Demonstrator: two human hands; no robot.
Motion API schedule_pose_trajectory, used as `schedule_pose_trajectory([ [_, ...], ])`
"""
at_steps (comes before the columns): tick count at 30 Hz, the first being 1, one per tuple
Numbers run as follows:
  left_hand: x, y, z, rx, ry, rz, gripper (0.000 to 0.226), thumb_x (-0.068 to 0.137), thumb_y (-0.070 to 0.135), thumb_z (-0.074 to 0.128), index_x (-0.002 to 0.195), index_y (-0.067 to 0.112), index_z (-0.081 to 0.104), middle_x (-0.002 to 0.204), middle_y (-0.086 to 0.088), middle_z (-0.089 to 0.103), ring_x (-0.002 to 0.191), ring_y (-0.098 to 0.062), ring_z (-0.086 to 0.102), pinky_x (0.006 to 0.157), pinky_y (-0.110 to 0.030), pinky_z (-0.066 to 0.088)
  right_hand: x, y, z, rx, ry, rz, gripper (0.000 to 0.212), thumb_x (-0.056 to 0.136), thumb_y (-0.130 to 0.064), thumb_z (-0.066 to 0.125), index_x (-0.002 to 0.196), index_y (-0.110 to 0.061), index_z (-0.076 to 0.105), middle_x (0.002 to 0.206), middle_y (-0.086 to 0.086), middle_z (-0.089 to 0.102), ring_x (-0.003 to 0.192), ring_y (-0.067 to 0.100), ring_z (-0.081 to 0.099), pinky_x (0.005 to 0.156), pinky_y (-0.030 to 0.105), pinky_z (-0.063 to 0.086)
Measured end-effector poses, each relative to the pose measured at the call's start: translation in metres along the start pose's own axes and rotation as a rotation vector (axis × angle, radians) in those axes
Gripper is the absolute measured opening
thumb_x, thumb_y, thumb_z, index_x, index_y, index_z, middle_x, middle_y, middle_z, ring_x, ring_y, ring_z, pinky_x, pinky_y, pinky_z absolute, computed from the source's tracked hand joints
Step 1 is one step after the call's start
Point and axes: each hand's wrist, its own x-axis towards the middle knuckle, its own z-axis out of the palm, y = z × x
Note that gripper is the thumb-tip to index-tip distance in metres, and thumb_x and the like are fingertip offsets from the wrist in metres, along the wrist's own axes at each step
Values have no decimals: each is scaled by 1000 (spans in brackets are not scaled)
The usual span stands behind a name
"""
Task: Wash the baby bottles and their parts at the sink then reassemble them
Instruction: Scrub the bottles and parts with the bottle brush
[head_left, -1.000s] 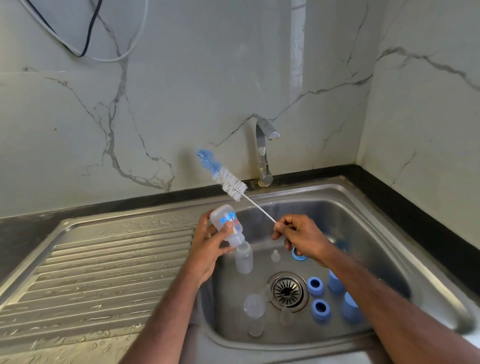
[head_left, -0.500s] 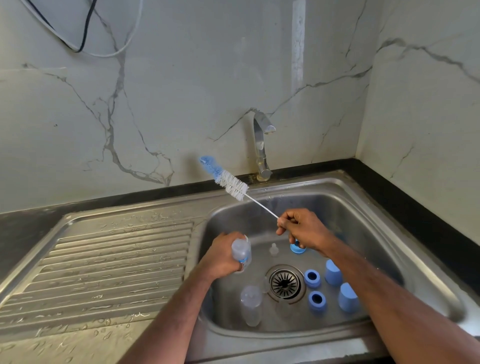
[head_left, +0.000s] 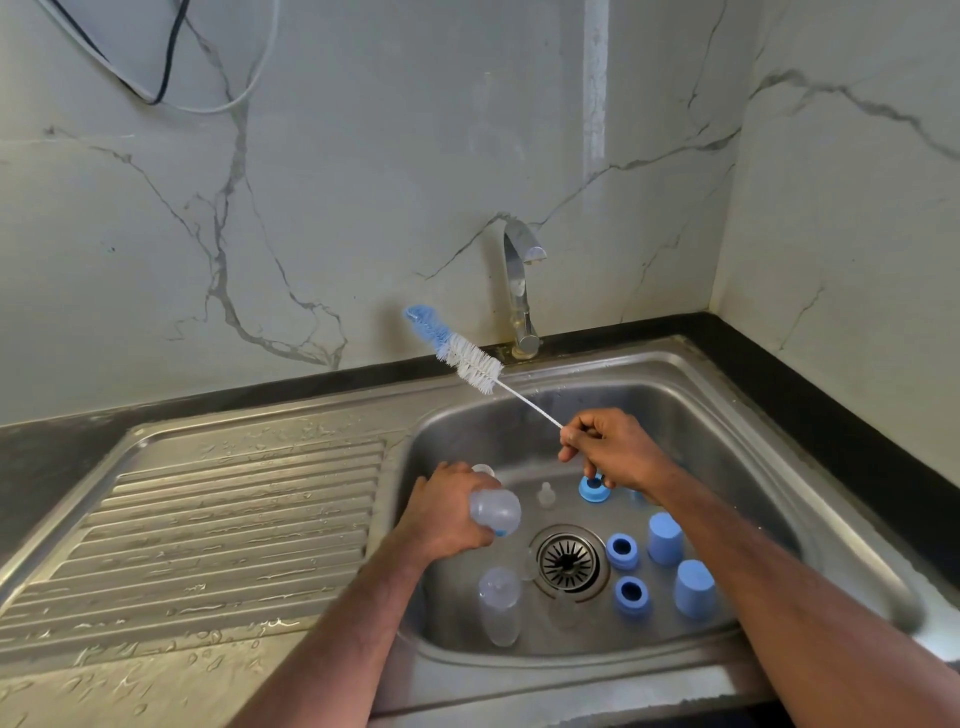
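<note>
You face a corner of pale marble-look wall (head_left: 363, 182) veined in grey, meeting a second wall (head_left: 857, 208) on your right. A black cable (head_left: 171, 52) and a white cable (head_left: 249, 88) loop at the upper left. A dark tabletop (head_left: 810, 395) edges the steel basin; a wet ribbed drainboard (head_left: 208, 519) lies left. A chrome tap (head_left: 519, 291) stands behind.

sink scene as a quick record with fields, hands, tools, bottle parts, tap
left hand: grips a clear plastic baby bottle low over the basin
right hand: pinches the thin wire handle of a white and blue bottle brush, bristles raised toward the wall
basin floor: another clear bottle, a clear teat, three blue screw rings, two blue caps, round metal drain
chrome tap: no water visible
steel sink: ribbed drainboard on the left, wet with droplets
</note>
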Motion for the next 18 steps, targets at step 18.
schedule_pose_trajectory([
  [18, -6, 9, 5, 246, -263, -46, 68, 63, 26, 87, 122, 34, 54, 130, 2, 56, 112, -26, 61, 83, -37, 47, -5, 11, -15, -36, -18, 76, 18, 100, -27, 60, 91, -16, 71, 81, 1, 77, 51, 8, 53, 43, 19, 38],
])
